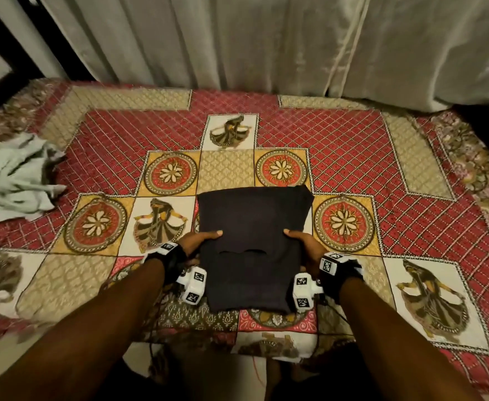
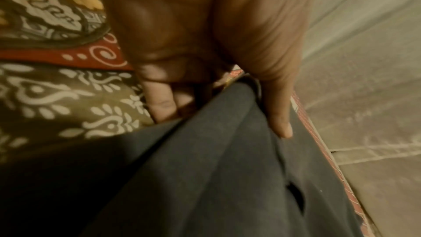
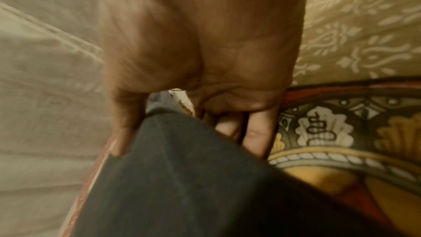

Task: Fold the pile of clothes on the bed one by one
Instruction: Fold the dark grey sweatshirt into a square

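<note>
Two garments in view on the bed (image 1: 353, 146), which fills the frame under a red patchwork cover. Dark garment (image 1: 252, 241), already a layered rectangle, lies at centre toward 6 o'clock. Pale green garment (image 1: 14, 175) sits crumpled at 9 o'clock, well apart, not yet folded. Left hand (image 1: 201, 241) takes the dark garment's 9 o'clock edge, thumb over, fingers (image 2: 164, 102) under; right hand (image 1: 302, 244) mirrors this at 3 o'clock, each grip closed on cloth. Judgement: soft, light, limp fabric; layers may slide, so hold both side edges through all layers. Wrist units carry square coded markers; no readable writing.
</note>
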